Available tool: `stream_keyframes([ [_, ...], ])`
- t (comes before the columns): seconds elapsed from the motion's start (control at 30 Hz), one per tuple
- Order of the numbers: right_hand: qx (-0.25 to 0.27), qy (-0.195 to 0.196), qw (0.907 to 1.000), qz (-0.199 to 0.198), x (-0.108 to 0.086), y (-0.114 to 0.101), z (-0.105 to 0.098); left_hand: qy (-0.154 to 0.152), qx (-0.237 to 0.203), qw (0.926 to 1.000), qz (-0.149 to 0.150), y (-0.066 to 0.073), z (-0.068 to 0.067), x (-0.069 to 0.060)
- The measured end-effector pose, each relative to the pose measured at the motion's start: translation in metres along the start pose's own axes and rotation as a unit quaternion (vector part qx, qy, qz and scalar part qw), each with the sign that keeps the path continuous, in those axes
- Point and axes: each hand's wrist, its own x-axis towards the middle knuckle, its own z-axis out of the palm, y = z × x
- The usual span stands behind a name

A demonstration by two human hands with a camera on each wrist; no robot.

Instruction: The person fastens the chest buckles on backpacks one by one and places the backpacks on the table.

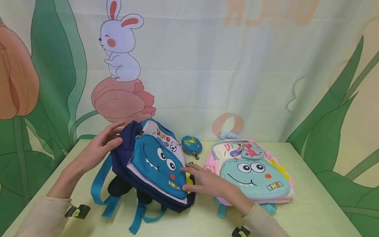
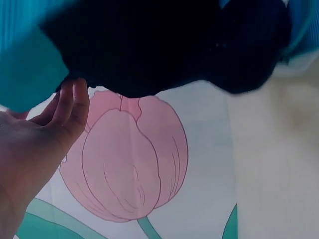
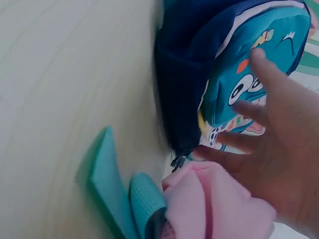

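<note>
A dark blue backpack point(image 1: 160, 164) with a teal dinosaur-face pocket stands tilted on the table, its teal straps hanging at the lower left. My left hand point(image 1: 102, 146) holds its upper left edge, thumb in front; in the left wrist view the fingers of that hand point(image 2: 45, 134) touch the dark underside. On the other side, my right hand point(image 1: 208, 182) has its fingers spread at the pocket's right edge. The right wrist view has this hand point(image 3: 279, 134) with separated fingers over the backpack's face point(image 3: 279, 55); whether they press on it I cannot tell.
Right of the blue backpack lies a pink and mint backpack point(image 1: 254, 177) with a dinosaur face. A small round blue pouch point(image 1: 191, 144) lies between the two, towards the back. Behind the table point(image 1: 314, 204) hangs a printed curtain point(image 1: 183, 65).
</note>
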Motion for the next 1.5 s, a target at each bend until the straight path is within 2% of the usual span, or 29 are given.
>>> stream_keyframes([
  [0.13,0.041,0.005,0.9985,-0.036,-0.003,-0.011,-0.003,0.004,-0.014,0.9999,0.004,0.003,0.003,0.000],
  [0.23,0.044,0.014,0.9966,-0.069,-0.005,-0.023,-0.005,0.004,-0.014,0.9998,0.012,0.005,0.004,0.002],
  [0.4,0.045,0.033,0.9934,-0.101,-0.007,-0.037,-0.004,0.001,-0.017,0.9995,0.026,0.009,0.008,0.004],
  [0.67,0.052,0.033,0.9898,-0.128,-0.005,-0.036,0.000,-0.001,-0.023,0.9991,0.035,0.016,0.013,0.003],
  [0.83,0.079,0.025,0.9853,-0.150,-0.006,-0.033,0.000,0.003,-0.014,0.9991,0.040,0.020,0.013,0.004],
  [1.13,0.162,0.030,0.9660,-0.199,-0.005,-0.027,0.003,-0.001,-0.023,0.9980,0.060,0.035,0.014,0.010],
  [1.37,0.168,0.036,0.9622,-0.212,-0.005,-0.029,0.002,-0.004,-0.021,0.9984,0.052,0.045,0.015,0.013],
  [1.5,0.166,0.051,0.9565,-0.235,-0.004,-0.031,0.003,0.001,-0.015,0.9990,0.041,0.052,0.017,0.015],
])
